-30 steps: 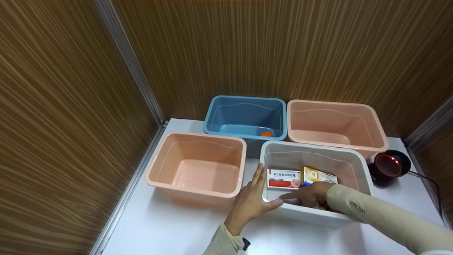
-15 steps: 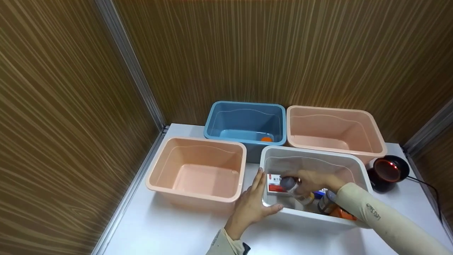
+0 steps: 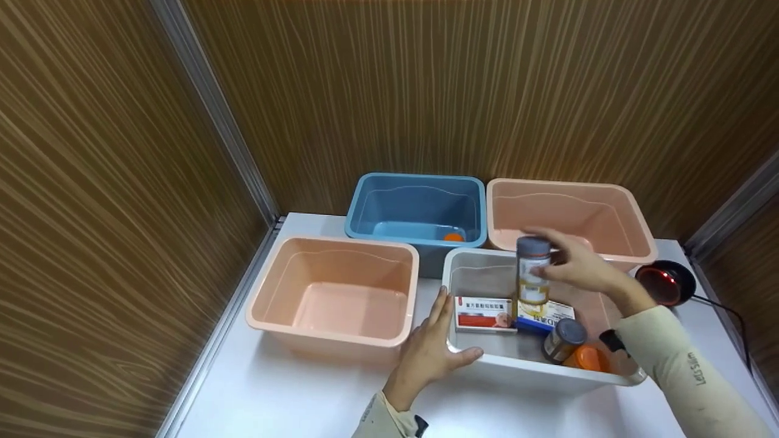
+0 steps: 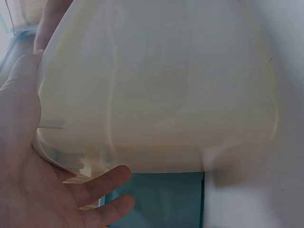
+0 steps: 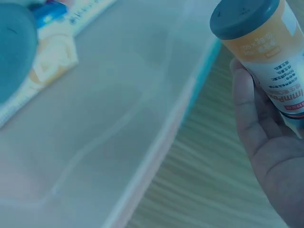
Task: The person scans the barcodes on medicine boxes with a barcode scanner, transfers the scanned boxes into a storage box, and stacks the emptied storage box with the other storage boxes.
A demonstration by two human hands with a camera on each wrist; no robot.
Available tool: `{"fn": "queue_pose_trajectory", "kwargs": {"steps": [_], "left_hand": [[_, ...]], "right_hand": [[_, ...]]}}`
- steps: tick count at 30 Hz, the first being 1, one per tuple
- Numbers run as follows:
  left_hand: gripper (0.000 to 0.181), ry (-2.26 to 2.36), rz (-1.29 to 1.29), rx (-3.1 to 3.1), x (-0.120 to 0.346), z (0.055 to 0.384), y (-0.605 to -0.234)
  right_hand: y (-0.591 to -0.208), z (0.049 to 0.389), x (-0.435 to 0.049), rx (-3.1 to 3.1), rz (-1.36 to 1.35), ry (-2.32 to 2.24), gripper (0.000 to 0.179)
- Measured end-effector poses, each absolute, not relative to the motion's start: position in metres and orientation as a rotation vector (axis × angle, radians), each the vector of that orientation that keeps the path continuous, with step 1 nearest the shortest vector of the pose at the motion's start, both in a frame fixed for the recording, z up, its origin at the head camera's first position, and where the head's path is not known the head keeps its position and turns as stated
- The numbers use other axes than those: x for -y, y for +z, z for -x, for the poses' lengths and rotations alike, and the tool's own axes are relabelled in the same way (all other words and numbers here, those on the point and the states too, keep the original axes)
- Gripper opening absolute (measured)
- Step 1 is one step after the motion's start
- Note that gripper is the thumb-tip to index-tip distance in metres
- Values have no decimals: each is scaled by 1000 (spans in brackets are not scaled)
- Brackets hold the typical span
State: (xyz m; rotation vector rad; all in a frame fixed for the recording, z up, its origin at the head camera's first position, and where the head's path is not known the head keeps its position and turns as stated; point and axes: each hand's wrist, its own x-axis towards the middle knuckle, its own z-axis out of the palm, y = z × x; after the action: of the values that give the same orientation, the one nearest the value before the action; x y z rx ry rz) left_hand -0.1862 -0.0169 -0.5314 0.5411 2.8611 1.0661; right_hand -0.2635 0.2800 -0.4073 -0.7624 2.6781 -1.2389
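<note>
My right hand point(image 3: 581, 267) holds a pill bottle point(image 3: 534, 280) with a grey cap upright above the white bin point(image 3: 517, 367). In the right wrist view the bottle point(image 5: 266, 50) shows an orange and white label, with fingers and thumb round it. My left hand point(image 3: 426, 359) rests on the bin's front left corner, fingers spread and straight against the outside, thumb at the rim. Inside the bin lie a red and white medicine box point(image 3: 484, 315), a blue, white and yellow box point(image 3: 555, 312), a grey-capped bottle point(image 3: 566, 340) and an orange bottle point(image 3: 588, 359).
A peach bin point(image 3: 350, 336) stands left of the white one. Behind are a blue bin point(image 3: 420, 242), with an orange item point(image 3: 453, 237) inside, and another peach bin point(image 3: 645, 231). A black scanner point(image 3: 667, 283) with a red light stands at right. Wood-grain panels surround the table.
My right hand has reached into the white bin, taken the pill bottle and lifted it up, turning it upright. My left hand stays at the bin's corner.
</note>
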Motion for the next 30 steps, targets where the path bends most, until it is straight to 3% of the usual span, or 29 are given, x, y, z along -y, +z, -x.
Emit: {"fn": "queue_pose_trajectory", "kwargs": {"steps": [9,18,26,30], "left_hand": [[115,1059,-563,-2865,24,186,-530],[115,1064,-567,-2897,37,184,-532],[115,1079,-543,-2901,41,182,-532],[115,1098,-526,-2893,43,182,-530]], "right_hand": [[-376,246,-307,-2788,605,-1413,74],[-370,233,-325,-2787,427,-1538,68],[-374,226,-353,-2900,75,-1531,51],[-372,223,-363,-2938,-93,-1555,55]]}}
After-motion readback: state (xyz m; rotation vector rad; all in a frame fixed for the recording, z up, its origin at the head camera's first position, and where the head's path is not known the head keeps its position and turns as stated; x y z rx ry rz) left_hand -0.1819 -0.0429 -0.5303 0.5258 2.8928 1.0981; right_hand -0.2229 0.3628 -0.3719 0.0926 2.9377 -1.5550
